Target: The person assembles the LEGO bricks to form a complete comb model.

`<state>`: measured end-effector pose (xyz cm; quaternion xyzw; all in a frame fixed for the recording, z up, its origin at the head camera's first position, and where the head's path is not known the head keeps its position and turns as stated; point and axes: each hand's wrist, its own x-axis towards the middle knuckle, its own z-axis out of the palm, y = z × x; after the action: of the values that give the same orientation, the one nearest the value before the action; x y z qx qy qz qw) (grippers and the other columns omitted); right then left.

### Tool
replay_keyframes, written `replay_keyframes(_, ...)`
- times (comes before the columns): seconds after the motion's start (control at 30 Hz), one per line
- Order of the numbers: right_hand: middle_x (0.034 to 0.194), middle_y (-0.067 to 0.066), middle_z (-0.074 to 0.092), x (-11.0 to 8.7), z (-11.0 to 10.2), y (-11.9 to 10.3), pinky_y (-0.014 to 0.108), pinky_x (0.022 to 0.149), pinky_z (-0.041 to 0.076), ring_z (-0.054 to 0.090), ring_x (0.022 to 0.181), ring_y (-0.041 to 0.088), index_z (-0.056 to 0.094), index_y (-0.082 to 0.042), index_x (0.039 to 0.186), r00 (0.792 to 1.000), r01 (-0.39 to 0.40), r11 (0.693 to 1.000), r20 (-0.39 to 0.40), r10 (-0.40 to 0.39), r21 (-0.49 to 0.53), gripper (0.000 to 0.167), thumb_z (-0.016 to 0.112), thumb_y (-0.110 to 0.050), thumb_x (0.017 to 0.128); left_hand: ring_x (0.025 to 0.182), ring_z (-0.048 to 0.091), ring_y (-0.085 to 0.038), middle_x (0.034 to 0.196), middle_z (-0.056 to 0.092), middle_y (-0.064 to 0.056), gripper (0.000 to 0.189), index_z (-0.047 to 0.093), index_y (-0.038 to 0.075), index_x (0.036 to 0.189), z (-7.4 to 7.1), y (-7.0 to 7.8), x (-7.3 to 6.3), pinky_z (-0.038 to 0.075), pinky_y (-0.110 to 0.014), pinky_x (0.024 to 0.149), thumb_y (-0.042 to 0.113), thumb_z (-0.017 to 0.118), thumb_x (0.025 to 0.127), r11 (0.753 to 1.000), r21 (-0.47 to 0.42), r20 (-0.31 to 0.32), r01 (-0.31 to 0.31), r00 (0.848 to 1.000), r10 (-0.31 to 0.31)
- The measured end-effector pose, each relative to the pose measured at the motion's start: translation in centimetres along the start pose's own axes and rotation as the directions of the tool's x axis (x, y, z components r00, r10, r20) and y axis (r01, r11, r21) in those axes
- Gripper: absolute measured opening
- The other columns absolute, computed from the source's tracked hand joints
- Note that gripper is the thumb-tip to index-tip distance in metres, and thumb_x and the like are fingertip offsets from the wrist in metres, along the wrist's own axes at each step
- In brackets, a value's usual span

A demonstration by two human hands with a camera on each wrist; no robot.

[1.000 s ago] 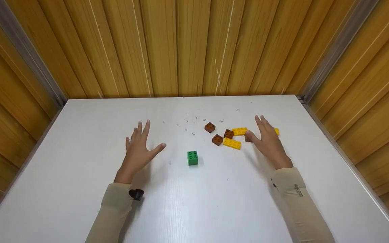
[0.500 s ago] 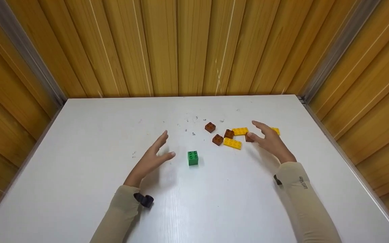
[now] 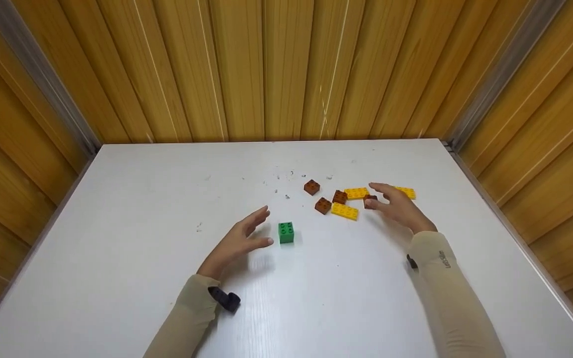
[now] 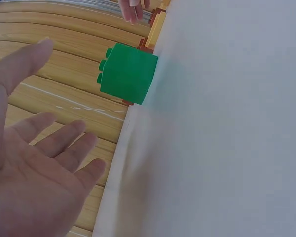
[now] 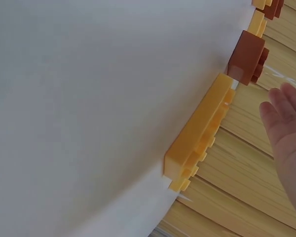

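Here, left hand [image 3: 239, 241]: is hovering over the table [image 3: 117, 248], left of the middle, thumb and fingers parted wide, holding nothing.
Green brick [image 3: 286, 232]: is standing studs-up just right of that thumb, not touching it.
Left grip: probably working best by coming in level, setting the thumb on the near side and fingers on the far side before squeezing.
Right hand [image 3: 398, 206]: is hanging at the far right, thumb and fingers parted, seemingly holding nothing; whether the thumb is touching the brown brick [image 3: 369, 198], I cannot tell.
Far yellow brick [image 3: 356, 193]: is lying just left of that brown brick, perhaps crowding it.
Near yellow brick [image 3: 344, 211]: is lying flat, farther left and nearer, so lifting the brown brick straight up, not dragging it leftward, looks tidier.
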<state>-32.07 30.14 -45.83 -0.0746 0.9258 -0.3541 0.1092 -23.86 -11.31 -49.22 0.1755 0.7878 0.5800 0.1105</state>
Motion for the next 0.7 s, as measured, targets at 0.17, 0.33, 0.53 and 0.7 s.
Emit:
replay_keyframes(0.17, 0.158, 0.009, 0.027, 0.2, -0.1, 0.2, 0.058, 0.114, 0.027, 0.029, 0.141, 0.041, 0.034, -0.020, 0.150, 0.999, -0.038, 0.999, 0.008, 0.038, -0.012, 0.074, 0.057, -0.054, 0.088, 0.145, 0.030, -0.024, 0.153, 0.038, -0.005, 0.081, 0.029, 0.015, 0.152, 0.6, -0.4, 0.3, 0.022, -0.045, 0.120, 0.023, 0.073, 0.085, 0.999, -0.036, 0.031, 0.023, 0.999, -0.022)
replay_keyframes(0.33, 0.155, 0.011, 0.033, 0.4, -0.1, 0.3, 0.057, 0.114, 0.028, 0.032, 0.140, 0.041, 0.038, -0.016, 0.148, 1.000, -0.020, 0.999, 0.011, 0.021, -0.034, 0.067, 0.057, -0.048, 0.092, 0.142, 0.034, -0.024, 0.151, 0.041, -0.006, 0.078, 0.033, 0.011, 0.150, 1.3, -0.7, 0.7, 0.026, -0.043, 0.118, 0.022, 0.074, 0.084, 0.999, -0.041, 0.042, 0.024, 0.999, -0.022)
replay_keyframes(0.53, 0.151, 0.012, 0.039, 0.5, -0.2, 0.4, 0.058, 0.113, 0.028, 0.035, 0.138, 0.039, 0.041, -0.015, 0.146, 0.999, -0.043, 0.998, 0.020, 0.044, -0.039, 0.063, 0.060, -0.043, 0.092, 0.141, 0.037, -0.025, 0.150, 0.042, -0.011, 0.076, 0.035, 0.006, 0.148, 2.3, -0.9, 1.1, 0.029, -0.040, 0.117, 0.020, 0.074, 0.084, 0.995, -0.080, 0.043, 0.051, 0.998, -0.048)
replay_keyframes(0.7, 0.151, 0.011, 0.040, 0.6, -0.3, 0.3, 0.059, 0.113, 0.028, 0.035, 0.137, 0.037, 0.042, -0.016, 0.145, 0.997, -0.065, 0.996, 0.033, 0.067, -0.056, 0.063, 0.060, -0.044, 0.092, 0.138, 0.041, -0.027, 0.147, 0.046, -0.012, 0.070, 0.040, 0.005, 0.145, 2.9, -1.1, 1.3, 0.033, -0.039, 0.115, 0.018, 0.073, 0.085, 0.992, -0.102, -0.015, 0.077, 0.997, -0.079)
